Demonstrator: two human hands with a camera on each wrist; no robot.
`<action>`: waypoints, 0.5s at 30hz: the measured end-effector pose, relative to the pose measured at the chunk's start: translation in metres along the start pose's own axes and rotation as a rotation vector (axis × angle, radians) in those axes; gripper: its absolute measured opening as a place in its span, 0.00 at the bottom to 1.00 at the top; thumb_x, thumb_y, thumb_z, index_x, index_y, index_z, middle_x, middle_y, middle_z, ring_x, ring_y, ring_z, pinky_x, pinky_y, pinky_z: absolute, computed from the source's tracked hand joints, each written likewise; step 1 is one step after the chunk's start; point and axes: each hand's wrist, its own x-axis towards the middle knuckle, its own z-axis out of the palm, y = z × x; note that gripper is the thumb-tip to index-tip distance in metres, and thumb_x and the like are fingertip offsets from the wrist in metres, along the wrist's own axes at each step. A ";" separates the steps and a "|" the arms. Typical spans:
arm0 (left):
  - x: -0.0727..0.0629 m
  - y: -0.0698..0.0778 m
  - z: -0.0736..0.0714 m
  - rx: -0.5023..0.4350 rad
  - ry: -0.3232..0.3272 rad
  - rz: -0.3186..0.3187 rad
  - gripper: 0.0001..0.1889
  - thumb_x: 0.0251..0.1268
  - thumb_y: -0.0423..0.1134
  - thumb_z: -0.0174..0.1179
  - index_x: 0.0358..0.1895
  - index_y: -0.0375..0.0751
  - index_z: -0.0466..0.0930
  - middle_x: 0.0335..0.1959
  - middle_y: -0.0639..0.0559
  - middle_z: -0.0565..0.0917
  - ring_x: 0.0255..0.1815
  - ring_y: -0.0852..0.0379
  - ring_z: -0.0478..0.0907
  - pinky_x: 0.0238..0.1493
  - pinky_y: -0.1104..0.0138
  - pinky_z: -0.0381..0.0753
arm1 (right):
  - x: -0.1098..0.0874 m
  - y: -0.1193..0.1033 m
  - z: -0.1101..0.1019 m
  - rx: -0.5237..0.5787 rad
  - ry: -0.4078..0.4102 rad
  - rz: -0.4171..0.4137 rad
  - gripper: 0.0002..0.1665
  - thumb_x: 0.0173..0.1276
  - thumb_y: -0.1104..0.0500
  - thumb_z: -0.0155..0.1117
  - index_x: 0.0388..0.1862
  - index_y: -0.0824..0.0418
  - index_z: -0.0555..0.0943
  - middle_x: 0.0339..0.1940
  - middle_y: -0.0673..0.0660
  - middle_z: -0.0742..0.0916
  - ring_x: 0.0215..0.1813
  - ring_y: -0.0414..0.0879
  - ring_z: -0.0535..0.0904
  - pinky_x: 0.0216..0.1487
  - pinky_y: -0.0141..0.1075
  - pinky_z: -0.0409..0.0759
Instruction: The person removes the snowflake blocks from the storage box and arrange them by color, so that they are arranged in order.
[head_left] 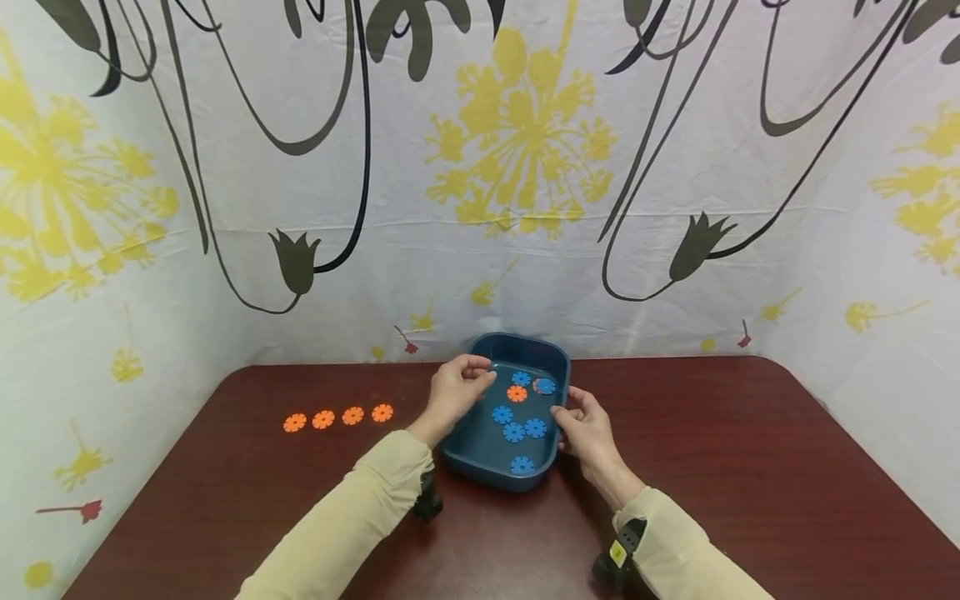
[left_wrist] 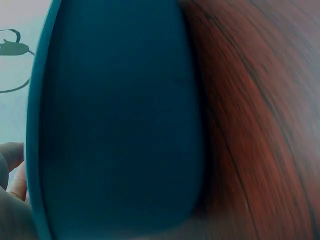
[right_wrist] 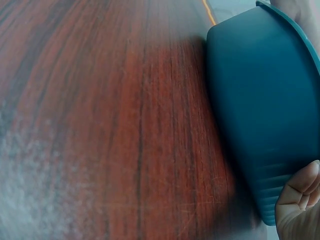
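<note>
- A white cloth wall stands behind the table, a faint crease running across it.
- Matching left and right side walls flank it.
- The print mixes big yellow flowers, grey-green tulips on curling stems and small red blossoms.
- The table is reddish-brown, wood-grained, round-cornered at the back.
- Pale light glares softly off its top.

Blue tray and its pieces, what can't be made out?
Head view: most of one orange piece, under a blue piece.
Head view: part of the blue tray, behind the left hand.
Both wrist views: the inside, hidden by the outer wall.
Right wrist view: tray, cropped by right edge.
</note>
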 end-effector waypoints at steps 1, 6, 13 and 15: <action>0.001 0.000 0.003 0.004 0.003 0.000 0.13 0.60 0.37 0.64 0.46 0.36 0.81 0.36 0.44 0.83 0.31 0.55 0.81 0.35 0.65 0.83 | 0.000 0.000 0.000 -0.001 0.003 0.001 0.29 0.68 0.64 0.55 0.67 0.63 0.62 0.28 0.57 0.78 0.21 0.41 0.72 0.23 0.31 0.74; 0.006 -0.003 0.019 0.035 0.002 -0.012 0.14 0.60 0.37 0.64 0.47 0.34 0.80 0.35 0.45 0.83 0.30 0.58 0.79 0.35 0.66 0.83 | -0.001 -0.001 0.000 -0.001 0.005 0.004 0.29 0.68 0.64 0.55 0.67 0.64 0.62 0.27 0.57 0.77 0.21 0.40 0.71 0.23 0.31 0.73; 0.011 -0.004 0.032 0.150 0.037 -0.009 0.14 0.56 0.37 0.66 0.44 0.34 0.81 0.34 0.45 0.84 0.36 0.53 0.80 0.39 0.63 0.81 | 0.000 0.000 0.001 0.010 0.004 -0.002 0.30 0.67 0.65 0.54 0.67 0.64 0.62 0.27 0.57 0.77 0.21 0.40 0.71 0.22 0.30 0.73; 0.012 -0.003 0.035 0.160 0.037 -0.034 0.13 0.56 0.36 0.66 0.44 0.35 0.82 0.35 0.45 0.84 0.37 0.52 0.80 0.40 0.62 0.81 | -0.001 0.000 0.002 0.012 0.005 -0.004 0.30 0.67 0.65 0.54 0.67 0.65 0.62 0.27 0.57 0.77 0.20 0.40 0.71 0.22 0.30 0.73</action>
